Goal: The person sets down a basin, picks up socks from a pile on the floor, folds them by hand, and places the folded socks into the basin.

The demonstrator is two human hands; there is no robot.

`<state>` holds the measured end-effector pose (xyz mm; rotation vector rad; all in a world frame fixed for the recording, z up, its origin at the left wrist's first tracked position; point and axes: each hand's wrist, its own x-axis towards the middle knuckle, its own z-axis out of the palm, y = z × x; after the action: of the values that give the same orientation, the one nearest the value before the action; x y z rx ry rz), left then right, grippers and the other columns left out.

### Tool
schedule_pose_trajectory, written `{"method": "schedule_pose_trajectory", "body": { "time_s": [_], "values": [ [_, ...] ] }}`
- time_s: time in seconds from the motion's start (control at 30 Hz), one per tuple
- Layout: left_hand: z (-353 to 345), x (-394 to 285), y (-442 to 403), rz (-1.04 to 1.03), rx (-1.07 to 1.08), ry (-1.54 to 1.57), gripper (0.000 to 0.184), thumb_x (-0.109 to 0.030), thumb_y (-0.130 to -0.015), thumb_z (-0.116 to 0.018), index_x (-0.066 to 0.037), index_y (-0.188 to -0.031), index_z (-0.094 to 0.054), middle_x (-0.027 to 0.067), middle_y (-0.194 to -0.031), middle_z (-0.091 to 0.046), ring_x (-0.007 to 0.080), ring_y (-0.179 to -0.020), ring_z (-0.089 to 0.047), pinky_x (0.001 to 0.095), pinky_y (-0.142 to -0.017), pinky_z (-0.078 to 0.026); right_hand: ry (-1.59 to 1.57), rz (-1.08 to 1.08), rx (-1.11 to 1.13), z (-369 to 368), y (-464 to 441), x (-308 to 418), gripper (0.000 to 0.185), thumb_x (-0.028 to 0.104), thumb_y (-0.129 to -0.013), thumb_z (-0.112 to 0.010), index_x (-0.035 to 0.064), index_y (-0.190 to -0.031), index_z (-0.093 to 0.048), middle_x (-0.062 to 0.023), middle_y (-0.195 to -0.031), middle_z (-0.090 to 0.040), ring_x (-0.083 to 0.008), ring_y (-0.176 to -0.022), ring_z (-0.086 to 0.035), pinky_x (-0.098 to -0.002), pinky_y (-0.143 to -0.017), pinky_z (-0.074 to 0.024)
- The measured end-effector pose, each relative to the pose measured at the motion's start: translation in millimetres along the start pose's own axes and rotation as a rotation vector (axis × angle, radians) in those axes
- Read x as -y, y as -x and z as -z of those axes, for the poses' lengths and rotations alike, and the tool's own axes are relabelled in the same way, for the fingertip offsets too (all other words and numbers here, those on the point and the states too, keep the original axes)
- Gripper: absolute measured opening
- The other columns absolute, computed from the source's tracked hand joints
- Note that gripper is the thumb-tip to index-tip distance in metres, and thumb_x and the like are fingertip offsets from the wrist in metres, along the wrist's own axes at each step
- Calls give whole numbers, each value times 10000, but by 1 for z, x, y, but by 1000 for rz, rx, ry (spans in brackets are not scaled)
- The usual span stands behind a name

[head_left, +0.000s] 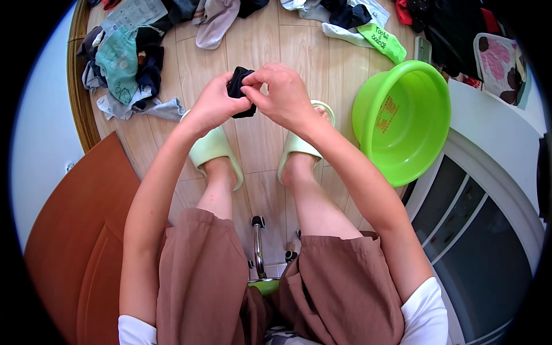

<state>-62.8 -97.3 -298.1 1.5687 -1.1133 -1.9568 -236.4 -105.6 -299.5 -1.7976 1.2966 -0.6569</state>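
A folded black sock (242, 92) is held up between my two hands, above the floor and between my feet. My left hand (217, 100) grips its left side, with the thumb along the lower edge. From the right, my right hand (279, 92) pinches its upper right edge between thumb and fingers. Both hands are closed on it, and part of the cloth is hidden behind the fingers.
Piles of socks lie around, including a teal sock (118, 60), a pinkish sock (215, 26) and a bright green lettered sock (382, 41). A green basin (422, 144) stands at right by a white cabinet (494, 144). A brown door panel (80, 247) is at left.
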Motion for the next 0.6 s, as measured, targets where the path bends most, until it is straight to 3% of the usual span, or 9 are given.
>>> {"method": "schedule_pose_trajectory", "body": {
  "time_s": [0.2, 0.23, 0.33, 0.37, 0.47, 0.57, 0.6],
  "values": [
    [-3, 5, 0, -103, 26, -135, 315, -98, -745, -692, -40, -1039, -595, 3, -884, -616, 92, -782, -580, 263, -684, -494, 112, -36, 77, 3, -2, 9, 146, 193, -785, -695, 49, -758, -687, -89, -790, -672, -279, -756, -636, -404, -673, -525],
    [-2, 4, 0, -68, 17, -102, 347, -85, -758, -695, -35, -1086, -595, 7, -928, -622, 93, -822, -584, 263, -731, -497, 104, -41, 88, 3, -3, 9, 159, 205, -786, -692, 49, -755, -680, -88, -789, -675, -274, -738, -639, -398, -663, -527],
    [0, 5, -2, 6, -9, 10, 422, -53, -784, -705, -21, -1191, -595, 18, -1025, -636, 98, -909, -596, 265, -835, -502, -192, -240, 88, 12, -6, 4, 140, 190, -795, -687, 51, -783, -682, -88, -744, -669, -226, -661, -640, -339, -625, -522],
    [4, 8, -6, 8, -20, 55, 432, -48, -786, -709, -17, -1201, -595, 22, -1034, -639, 101, -917, -599, 266, -844, -501, -274, -201, -61, 11, -6, -2, 109, 157, -813, -680, 50, -799, -679, -76, -698, -665, -179, -607, -626, -285, -602, -507],
    [6, 6, -7, 13, -55, 109, 436, -45, -799, -717, 5, -1215, -597, 34, -1053, -650, 112, -938, -613, 278, -871, -498, -432, -316, -240, 29, -11, -17, 77, 126, -812, -685, 53, -837, -685, -61, -702, -673, -170, -628, -629, -275, -615, -505],
    [6, 1, -4, 20, -65, 161, 431, -51, -801, -725, 10, -1208, -598, 36, -1047, -656, 115, -933, -618, 287, -881, -496, -233, -475, -307, 43, -16, -31, 127, 126, -823, -695, 34, -909, -681, -56, -766, -691, -159, -661, -641, -284, -642, -527],
    [6, 2, -4, 21, -63, 170, 430, -52, -801, -727, 11, -1207, -599, 36, -1044, -659, 116, -930, -620, 290, -883, -496, -158, -369, -291, 40, -15, -37, 163, 140, -824, -706, 22, -932, -678, -64, -787, -694, -155, -670, -644, -287, -647, -534]
  ]
}}
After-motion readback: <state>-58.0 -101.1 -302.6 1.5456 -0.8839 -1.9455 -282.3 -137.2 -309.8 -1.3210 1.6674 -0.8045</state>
